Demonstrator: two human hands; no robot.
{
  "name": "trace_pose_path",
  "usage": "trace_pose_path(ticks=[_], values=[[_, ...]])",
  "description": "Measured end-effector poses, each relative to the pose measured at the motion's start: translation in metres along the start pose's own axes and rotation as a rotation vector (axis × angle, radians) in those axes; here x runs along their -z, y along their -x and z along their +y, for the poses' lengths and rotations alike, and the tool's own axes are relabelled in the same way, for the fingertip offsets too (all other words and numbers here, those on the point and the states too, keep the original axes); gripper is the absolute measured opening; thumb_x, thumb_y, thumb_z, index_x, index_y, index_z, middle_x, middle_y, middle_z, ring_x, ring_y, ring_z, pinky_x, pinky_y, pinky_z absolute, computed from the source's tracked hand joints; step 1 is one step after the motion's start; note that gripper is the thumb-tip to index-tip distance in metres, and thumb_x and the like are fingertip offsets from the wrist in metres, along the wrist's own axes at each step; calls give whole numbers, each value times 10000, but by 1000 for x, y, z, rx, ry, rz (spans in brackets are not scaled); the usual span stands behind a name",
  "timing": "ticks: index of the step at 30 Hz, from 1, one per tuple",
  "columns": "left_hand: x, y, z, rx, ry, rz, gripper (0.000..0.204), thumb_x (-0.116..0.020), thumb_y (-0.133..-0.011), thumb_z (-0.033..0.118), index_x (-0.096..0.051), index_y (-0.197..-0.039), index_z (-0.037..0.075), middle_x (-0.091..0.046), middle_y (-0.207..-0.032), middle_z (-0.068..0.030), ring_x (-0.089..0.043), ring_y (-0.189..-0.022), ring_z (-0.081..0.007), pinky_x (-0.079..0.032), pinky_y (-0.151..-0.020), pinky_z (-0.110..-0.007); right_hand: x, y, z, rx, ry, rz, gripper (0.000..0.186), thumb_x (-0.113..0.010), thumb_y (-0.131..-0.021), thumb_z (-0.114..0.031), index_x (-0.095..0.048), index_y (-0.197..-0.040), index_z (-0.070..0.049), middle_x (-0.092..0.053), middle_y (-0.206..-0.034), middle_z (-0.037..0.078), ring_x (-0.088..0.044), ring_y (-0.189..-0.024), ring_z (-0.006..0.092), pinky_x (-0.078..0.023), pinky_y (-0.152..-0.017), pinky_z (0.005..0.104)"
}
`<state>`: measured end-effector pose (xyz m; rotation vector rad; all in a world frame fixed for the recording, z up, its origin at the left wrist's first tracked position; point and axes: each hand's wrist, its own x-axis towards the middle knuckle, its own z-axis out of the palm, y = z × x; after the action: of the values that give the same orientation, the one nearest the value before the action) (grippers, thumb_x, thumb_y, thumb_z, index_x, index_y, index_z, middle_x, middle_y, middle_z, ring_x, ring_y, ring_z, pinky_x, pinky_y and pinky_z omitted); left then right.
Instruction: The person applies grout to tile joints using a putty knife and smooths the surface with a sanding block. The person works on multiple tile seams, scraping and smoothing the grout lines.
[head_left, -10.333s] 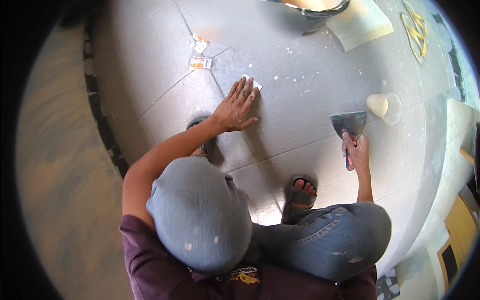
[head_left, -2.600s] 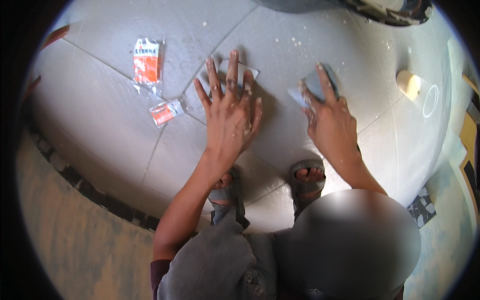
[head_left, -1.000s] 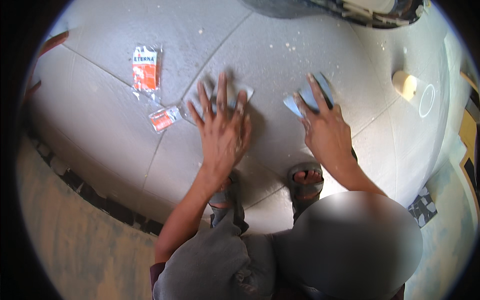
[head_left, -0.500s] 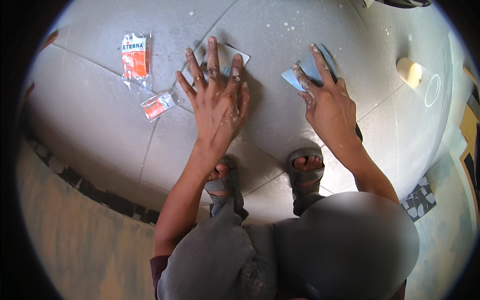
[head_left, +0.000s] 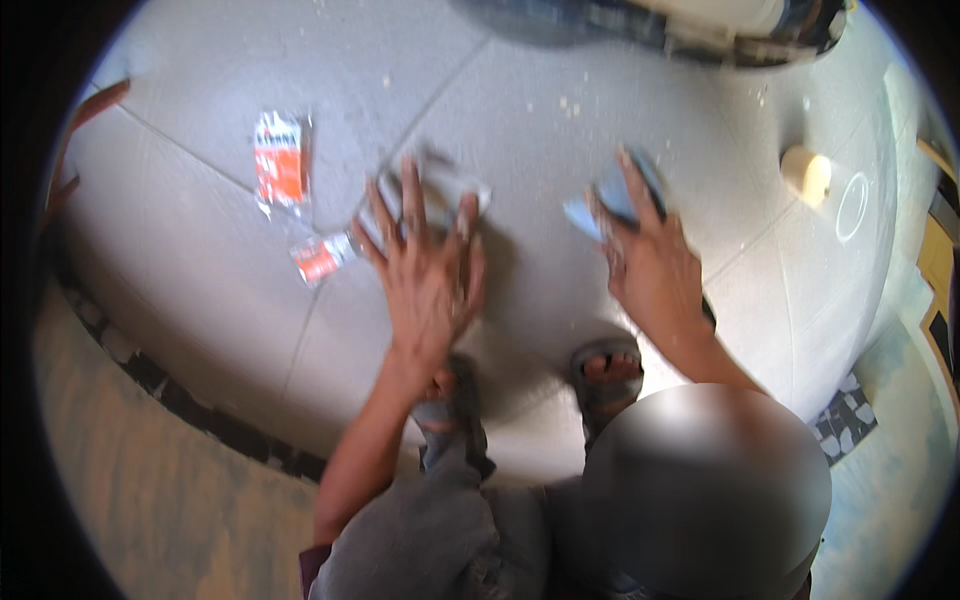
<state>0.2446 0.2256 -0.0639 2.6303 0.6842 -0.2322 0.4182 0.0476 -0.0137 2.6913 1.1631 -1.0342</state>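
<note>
My right hand [head_left: 655, 265] is closed round a putty knife with a blue blade [head_left: 580, 215]. Its index and middle fingers stretch forward along the blade, and a bit of the dark handle shows by the wrist. To the left, my left hand [head_left: 425, 265] lies palm down with spread fingers, over a flat, pale plate [head_left: 484, 196] on the grey tiled floor [head_left: 540, 280]. Most of that plate is hidden under the hand, so its kind does not show. Whitish smears mark the fingers of both hands.
Two clear-and-orange plastic packets, a larger one [head_left: 280, 165] and a smaller one [head_left: 318, 260], lie left of my left hand. A cream cylinder [head_left: 806, 177] is at right. A dark, rounded object [head_left: 690, 30] stands at the far edge. My sandalled feet [head_left: 608, 375] are close.
The view has tilted forward, so everything sits lower and more of the dark object shows. My left hand and the plate have slid slightly toward me; my right hand's grip is the same.
</note>
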Motion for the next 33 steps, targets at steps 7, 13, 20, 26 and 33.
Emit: trace_pose_path(ticks=[7, 13, 20, 26, 33], values=[[0, -6, 4, 34, 6, -12, 536, -633, -926, 258, -613, -1460, 299, -121, -1721, -221, -69, -1547, -567, -76, -1156, -782, 9, -3, 3, 32, -6, 35, 551, -700, -814, -3, -705, -1331, -193, -296, -1680, 61, -640, -1032, 381, -616, -825, 400], [8, -14, 11, 12, 9, 18, 516, -635, -924, 230, -635, -1440, 244, -126, -1721, -220, -44, -1554, -558, -67, -1159, -779, 11, -16, -5, -19, 18, 132, 563, -745, -849, -37, -688, -1373, -235, -298, -1688, 35, -650, -1029, 351, -610, -829, 391], [7, -16, 15, 18, 38, 39, 522, -637, -929, 221, -626, -1450, 244, -140, -1715, -231, -42, -1553, -561, -54, -1159, -777, 18, -14, -1, -31, -17, 46, 505, -743, -867, -79, -707, -1348, -229, -309, -1683, 21, -644, -960, 307, -628, -738, 366], [7, -24, 14, 11, 33, 41, 523, -638, -919, 204, -634, -1442, 231, -116, -1720, -230, -40, -1558, -551, -40, -1165, -767, 17, -25, 1, 8, 5, 125, 519, -750, -875, -86, -698, -1364, -253, -294, -1693, 21, -638, -928, 304, -621, -730, 352], [8, -27, 14, -9, -15, 40, 509, -646, -926, 226, -639, -1434, 245, -109, -1724, -224, -39, -1556, -555, -51, -1167, -768, 7, -11, 0, -6, -33, 78, 517, -737, -875, -84, -680, -1374, -207, -252, -1704, 31, -652, -995, 335, -629, -759, 380]])
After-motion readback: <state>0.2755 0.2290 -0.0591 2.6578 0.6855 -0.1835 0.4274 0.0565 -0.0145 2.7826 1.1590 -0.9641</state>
